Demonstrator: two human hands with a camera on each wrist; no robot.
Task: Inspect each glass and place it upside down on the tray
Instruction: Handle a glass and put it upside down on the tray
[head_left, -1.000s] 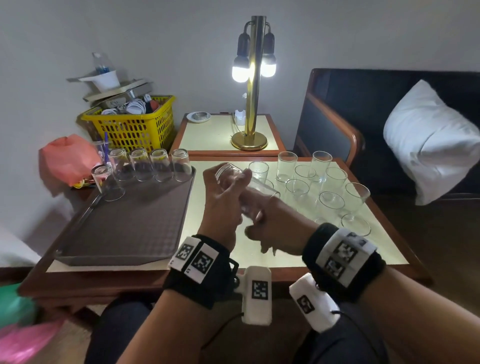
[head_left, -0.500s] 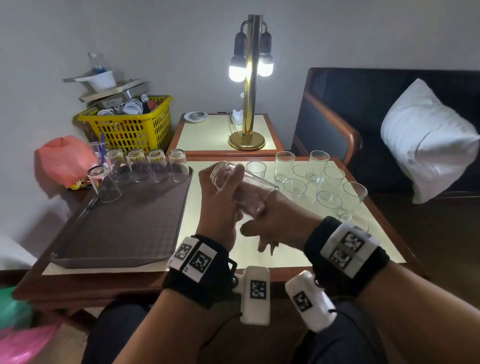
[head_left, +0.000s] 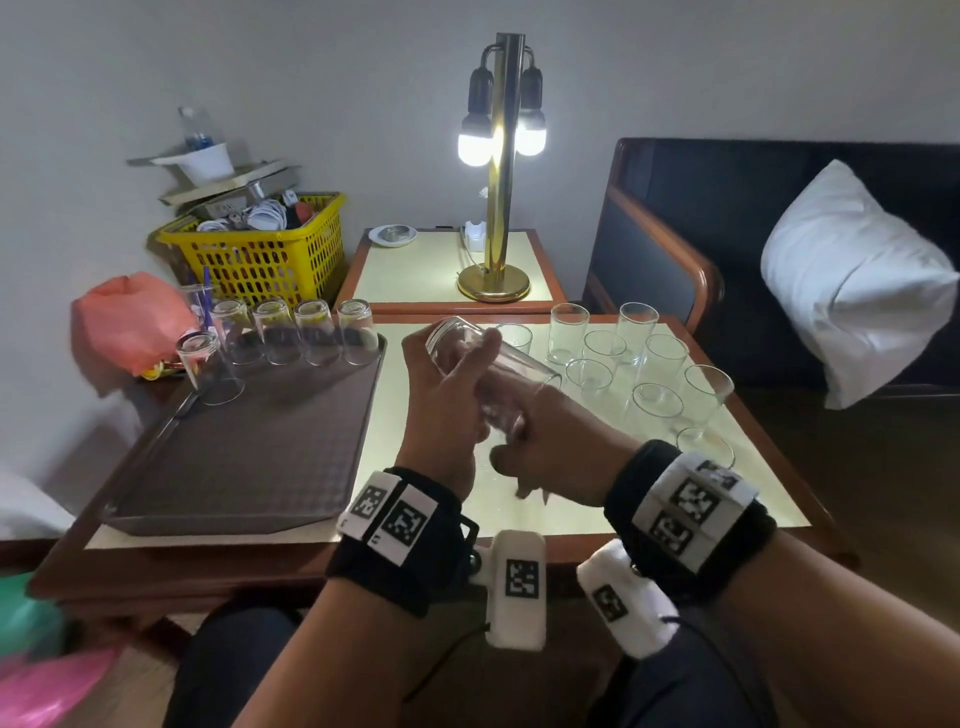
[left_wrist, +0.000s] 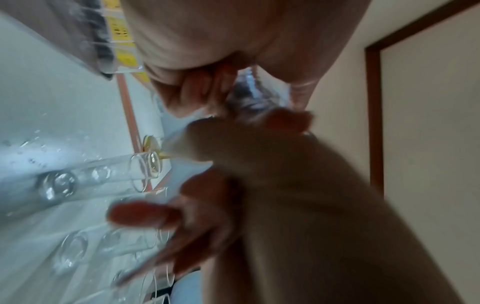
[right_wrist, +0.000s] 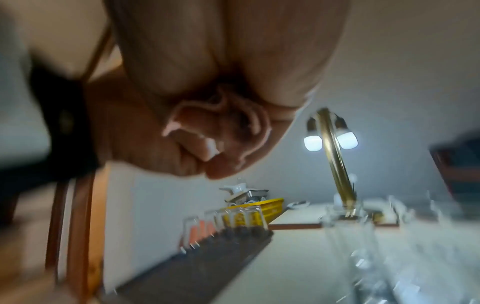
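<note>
Clear glass (head_left: 483, 364) lies tilted (base leftward) in both hands' grip

1. Both forearms reach forward from the lower edge of the head view and converge at centre. Each wrist carries a black band with white coded markers and a white camera unit beneath.
2. Left hand (head_left: 441, 400): raised, back toward the camera, fingers wrapped round a held glass (head_left: 467, 348) near its base. The glass lies tilted, base up-left, mouth lower right.
3. Right hand (head_left: 550, 441): just beside the left and touching it, back upward, fingers curled at the mouth end of the glass; the exact contact is hidden.
4. Both wrist views are blurred; finger detail cannot be confirmed there.
</note>
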